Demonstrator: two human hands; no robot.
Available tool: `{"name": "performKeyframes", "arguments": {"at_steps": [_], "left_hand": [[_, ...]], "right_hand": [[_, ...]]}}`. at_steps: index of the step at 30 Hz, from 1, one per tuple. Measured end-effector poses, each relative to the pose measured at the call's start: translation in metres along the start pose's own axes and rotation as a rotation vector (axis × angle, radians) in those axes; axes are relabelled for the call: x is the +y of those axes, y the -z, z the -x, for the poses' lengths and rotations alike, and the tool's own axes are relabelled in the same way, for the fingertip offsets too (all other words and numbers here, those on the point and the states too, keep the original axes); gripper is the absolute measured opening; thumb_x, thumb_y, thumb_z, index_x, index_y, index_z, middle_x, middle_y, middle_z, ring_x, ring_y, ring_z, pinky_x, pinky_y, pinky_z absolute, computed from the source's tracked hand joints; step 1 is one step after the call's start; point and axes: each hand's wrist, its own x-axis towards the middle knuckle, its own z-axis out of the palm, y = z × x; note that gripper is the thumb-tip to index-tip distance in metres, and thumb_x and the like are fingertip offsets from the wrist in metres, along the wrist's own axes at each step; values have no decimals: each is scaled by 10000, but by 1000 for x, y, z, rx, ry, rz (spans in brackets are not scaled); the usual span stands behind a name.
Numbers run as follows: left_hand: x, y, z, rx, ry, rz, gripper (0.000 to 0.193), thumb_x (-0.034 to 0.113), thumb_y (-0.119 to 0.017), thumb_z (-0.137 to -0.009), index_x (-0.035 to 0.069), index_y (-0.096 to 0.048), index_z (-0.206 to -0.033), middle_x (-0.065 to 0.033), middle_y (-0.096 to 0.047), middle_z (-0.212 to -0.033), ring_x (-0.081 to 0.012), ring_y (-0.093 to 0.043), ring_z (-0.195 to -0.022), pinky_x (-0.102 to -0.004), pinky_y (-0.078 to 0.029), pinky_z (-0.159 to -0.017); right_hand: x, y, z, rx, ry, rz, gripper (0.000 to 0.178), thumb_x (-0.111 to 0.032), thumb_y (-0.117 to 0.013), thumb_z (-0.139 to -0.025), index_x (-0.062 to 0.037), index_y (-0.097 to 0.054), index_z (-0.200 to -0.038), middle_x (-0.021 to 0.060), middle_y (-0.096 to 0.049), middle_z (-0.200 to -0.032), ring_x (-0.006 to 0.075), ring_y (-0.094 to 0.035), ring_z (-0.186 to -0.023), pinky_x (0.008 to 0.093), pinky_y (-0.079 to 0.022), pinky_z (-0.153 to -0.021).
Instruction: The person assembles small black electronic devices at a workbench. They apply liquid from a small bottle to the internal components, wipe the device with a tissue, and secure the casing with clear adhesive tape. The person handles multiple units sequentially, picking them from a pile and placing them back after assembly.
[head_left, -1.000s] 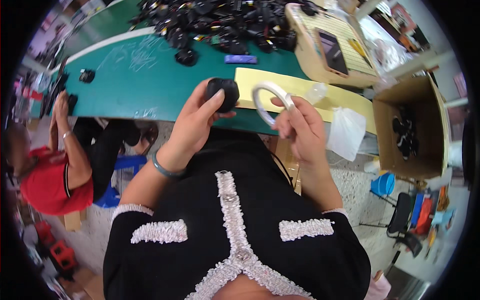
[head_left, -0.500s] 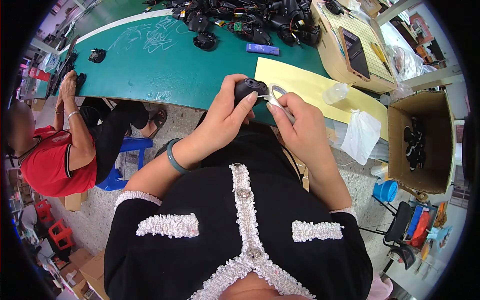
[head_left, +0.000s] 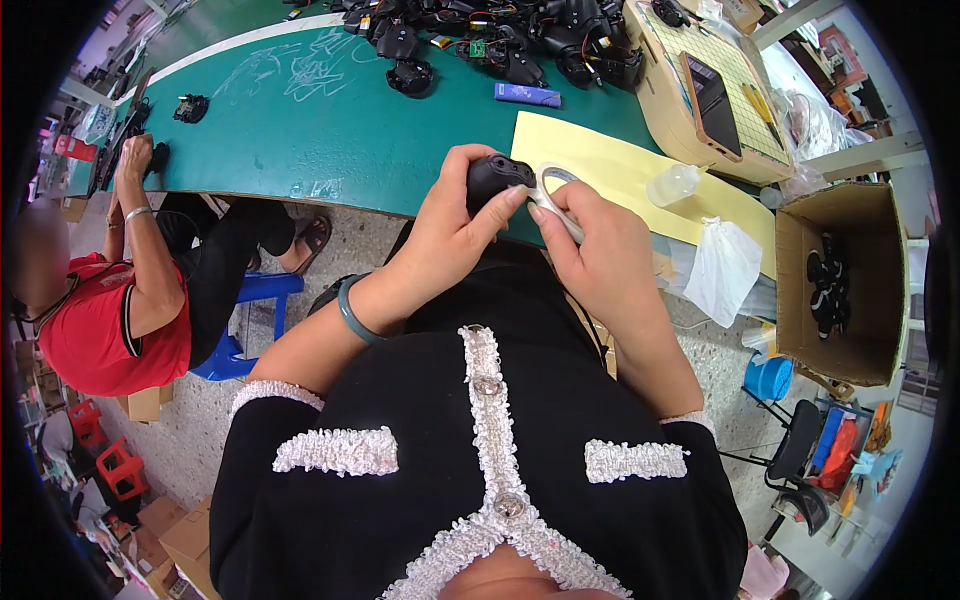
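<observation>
My left hand [head_left: 447, 225] is closed around a rounded black plastic part [head_left: 489, 184] with small round holes in its upper face. The thumb presses along its right side. My right hand [head_left: 607, 250] pinches a white-grey ring, which looks like a roll of tape [head_left: 570, 225], and its fingers reach through the opening. Right thumb and left thumb nearly meet where the roll comes up to the black part. Whether a strip of tape runs between the two is too small to tell. Both hands are above the table's near edge.
On the green table [head_left: 350, 150] lie a yellow sheet [head_left: 600, 160], a small clear bottle [head_left: 673, 186], a blue box [head_left: 527, 95] and a heap of black parts [head_left: 510, 60]. A cardboard box [head_left: 850, 365] stands at right. A person in red [head_left: 120, 325] sits at left.
My hands and what they hold have barely moved; the black part is turned slightly. The person at left has shifted their hands and arm a little.
</observation>
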Motion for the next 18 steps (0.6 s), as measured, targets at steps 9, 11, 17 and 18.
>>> {"name": "performKeyframes", "arguments": {"at_steps": [9, 11, 17, 18], "left_hand": [[0, -1, 3, -26, 169, 434, 299, 233, -571, -951, 74, -454, -1175, -28, -559, -907, -89, -546, -679, -208, -398, -548], [1, -1, 3, -72, 196, 516, 294, 239, -555, -958, 89, -455, -1189, -26, -559, -924, -102, -549, -685, -212, -384, -553], [4, 2, 6, -244, 225, 664, 311, 275, -557, -951, 103, -456, -1189, -40, -562, -914, -129, -563, -678, -224, -389, -534], [3, 3, 6, -286, 229, 681, 318, 270, -567, -947, 102, -450, -1192, -42, -564, -902, -126, -565, -671, -217, -391, -528]], "right_hand": [[13, 3, -1, -12, -23, -174, 191, -242, -622, -880, -53, -594, -888, 144, -626, -695, 342, -615, -629, 397, -451, -552], [17, 2, -2, 38, -50, -190, 183, -234, -624, -882, -56, -601, -916, 133, -633, -711, 334, -618, -635, 385, -447, -551], [39, -3, -7, 34, 160, -521, 209, -160, -685, -840, -36, -669, -1007, 129, -698, -886, 244, -681, -760, 301, -520, -693], [39, -1, -6, -26, 107, -624, 200, -133, -690, -831, -33, -676, -1004, 120, -702, -902, 219, -680, -779, 292, -521, -717]]}}
